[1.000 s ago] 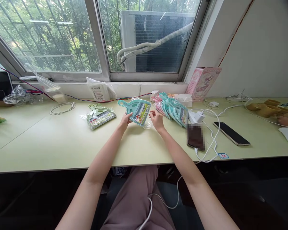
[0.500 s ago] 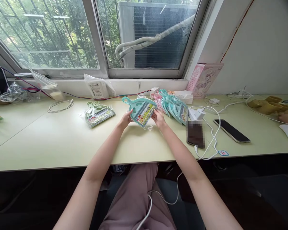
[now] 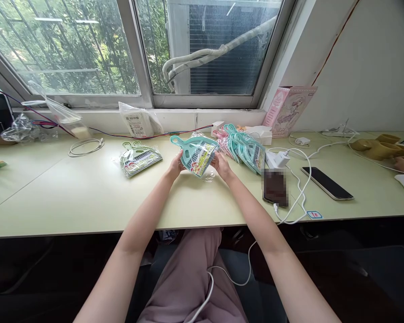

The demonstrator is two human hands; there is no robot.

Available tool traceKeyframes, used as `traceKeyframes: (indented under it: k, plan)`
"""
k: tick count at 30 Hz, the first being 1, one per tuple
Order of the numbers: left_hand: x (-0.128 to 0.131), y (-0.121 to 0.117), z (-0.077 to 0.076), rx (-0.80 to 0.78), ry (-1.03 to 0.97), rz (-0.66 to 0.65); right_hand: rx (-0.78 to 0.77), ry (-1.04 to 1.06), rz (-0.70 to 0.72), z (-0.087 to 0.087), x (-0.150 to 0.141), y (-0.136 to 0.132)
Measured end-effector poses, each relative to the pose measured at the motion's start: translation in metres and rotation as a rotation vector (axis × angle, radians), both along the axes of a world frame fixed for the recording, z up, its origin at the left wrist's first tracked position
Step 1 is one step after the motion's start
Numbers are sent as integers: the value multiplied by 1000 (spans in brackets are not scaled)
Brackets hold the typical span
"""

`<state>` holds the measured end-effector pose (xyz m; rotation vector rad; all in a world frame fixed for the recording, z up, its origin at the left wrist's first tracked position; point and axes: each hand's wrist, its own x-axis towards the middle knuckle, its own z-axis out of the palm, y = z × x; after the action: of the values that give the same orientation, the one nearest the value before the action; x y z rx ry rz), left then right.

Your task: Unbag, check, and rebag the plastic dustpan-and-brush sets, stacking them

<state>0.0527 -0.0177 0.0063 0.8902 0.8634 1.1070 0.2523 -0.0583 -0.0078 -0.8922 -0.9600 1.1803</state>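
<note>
A teal dustpan-and-brush set (image 3: 198, 154) in clear plastic wrap is held above the desk, its looped handle pointing up and left. My left hand (image 3: 177, 165) grips its left edge. On the opposite edge, my right hand (image 3: 221, 164) is closed round the wrapped side, some fingers hidden behind it. To the left lies a green wrapped dustpan set (image 3: 139, 159). A pile of teal dustpan sets (image 3: 247, 148) rests to the right, with pink dustpan sets (image 3: 223, 139) behind it.
White charging cables (image 3: 301, 197) run around a power strip (image 3: 276, 159) and a phone (image 3: 275, 188) at right. Another phone (image 3: 327, 183) lies beyond. A pink box (image 3: 291, 110) and a plastic-bagged packet (image 3: 138, 121) stand by the window. A coiled cable (image 3: 85, 147) lies at left.
The teal dustpan set has tilted slightly in my hands, and the glare on its wrap has shifted. Both hands keep their hold. The view has moved a little.
</note>
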Motion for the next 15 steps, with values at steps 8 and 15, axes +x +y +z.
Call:
traceKeyframes:
  k: [8, 15]
  plan:
    - [-1, 1, -2, 1, 12, 20, 87, -115, 84, 0, 0, -7]
    - [1, -2, 1, -1, 20, 15, 60, -104, 40, -6, -1, -2]
